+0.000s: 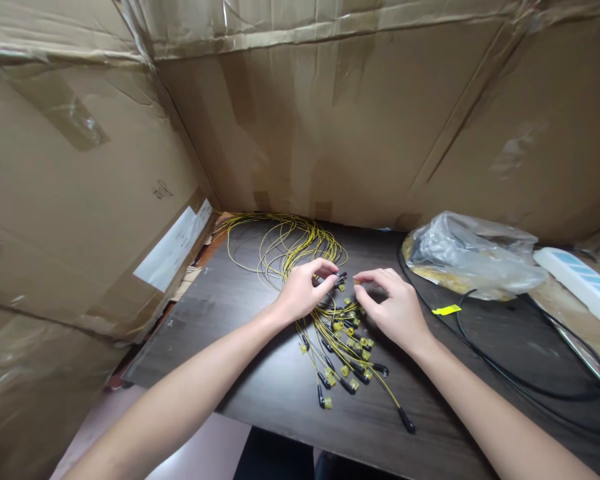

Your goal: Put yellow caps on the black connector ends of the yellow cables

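Note:
My left hand (307,288) pinches a black wire-end connector (341,276) between thumb and forefinger, with a small yellow cap (341,287) just beneath it. Right across from it, my right hand (394,303) is closed in a pinch on what looks like a tiny yellow piece (357,282), mostly covered by the fingertips. Below both hands, a fan of thin yellow wires (330,337) ends in several black connectors and yellow translucent caps. One black connector (407,420) lies apart, nearest the table's front edge. The wires' long loops (300,240) are heaped behind my left hand.
Cardboard walls (330,127) enclose the dark table (260,373) at the back and left. To the right lie a clear plastic bag (473,253) with yellow pieces inside, a black cable (510,380) with a yellow tag (447,310), and a white power strip (580,283).

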Tool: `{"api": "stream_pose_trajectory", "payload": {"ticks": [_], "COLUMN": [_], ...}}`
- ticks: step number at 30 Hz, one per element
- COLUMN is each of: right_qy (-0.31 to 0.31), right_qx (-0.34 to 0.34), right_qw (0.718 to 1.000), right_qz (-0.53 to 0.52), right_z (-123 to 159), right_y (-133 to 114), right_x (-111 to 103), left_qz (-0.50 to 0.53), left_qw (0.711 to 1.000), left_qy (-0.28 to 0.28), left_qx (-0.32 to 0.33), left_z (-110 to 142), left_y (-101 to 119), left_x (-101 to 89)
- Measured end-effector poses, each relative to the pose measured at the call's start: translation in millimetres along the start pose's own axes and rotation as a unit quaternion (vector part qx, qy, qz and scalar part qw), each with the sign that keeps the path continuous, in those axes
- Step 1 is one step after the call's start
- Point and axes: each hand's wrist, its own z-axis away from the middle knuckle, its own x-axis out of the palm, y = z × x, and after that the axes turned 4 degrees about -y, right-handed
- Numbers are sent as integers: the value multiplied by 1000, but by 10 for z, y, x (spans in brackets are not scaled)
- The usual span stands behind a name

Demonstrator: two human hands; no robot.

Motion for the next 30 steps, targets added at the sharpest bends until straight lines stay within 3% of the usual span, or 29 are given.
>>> {"api": "stream_pose_trajectory", "payload": {"ticks": [6, 8, 14, 18, 23, 30], "right_qy": [14, -1, 13, 7, 7, 7], "right_qx": [121, 129, -18, -36, 26, 123], "right_qw": [987, 984, 1000, 999, 999, 982], "right_qz": [-104, -121, 1, 0, -27, -142], "right_z": [-131, -167, -94, -45, -14, -16], "right_y": [-95, -116, -174, -189, -177, -115], "right_x": [139, 189, 240, 187, 145, 228], "left_qz": [16, 23, 31, 6, -27, -65], "left_qw": [1000, 1000, 999, 999, 998, 994], "left_qy": [-15, 0, 19, 3, 12, 0], "left_qx": [10, 10, 13, 36, 54, 88], "left_z": [36, 40, 29, 29, 20, 26], "left_y": [-52, -68, -127, -116, -101, -93], "left_x": [13, -6, -14, 7, 20, -6]}}
